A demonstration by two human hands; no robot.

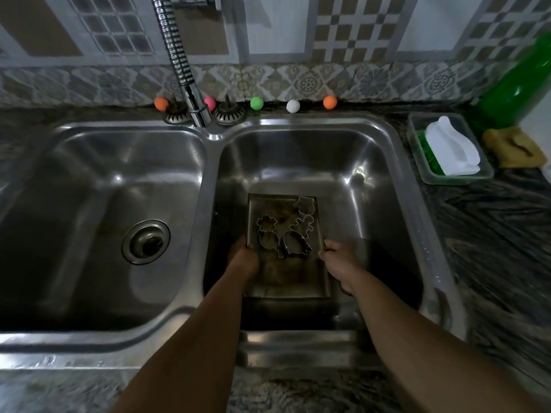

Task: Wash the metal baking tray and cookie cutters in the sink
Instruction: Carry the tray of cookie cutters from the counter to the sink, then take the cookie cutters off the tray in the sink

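The metal baking tray (293, 272) sits low in the right basin of the double sink (384, 150), its floor stained brown. On the tray lie the cookie cutters (283, 234), bunched toward the half farther from the person; I count 5, though 2 of them overlap and the light is dim, so the count could be off by 1. The left hand (243, 257) is closed over the tray's left rim, thumb inside, and the right hand (337, 260) pinches the tray's right rim with its fingertips. Whether the tray already rests on the basin floor or hangs in the grip, I cannot tell.

Risks from here, as I judge them: the cutters lie loose, so any tilt of the tray would send them sliding to one end or over the rim, clattering into the basin. The right-hand pinch looks light; wet metal could slip from it and drop that side. The faucet (196, 111) beyond the tray points at the divider between the 2 basins rather than over the tray, so water would miss unless the spout is swung across.

Farther from the tray, on the counter to its right, 1 clear container (429, 174) holds 1 scrub brush (450, 147), with 1 yellow sponge (512, 147) and 1 green bottle (518, 87) beyond. Behind the sink sit 5 small balls (257, 103) and 2 strainer plugs (230, 114).
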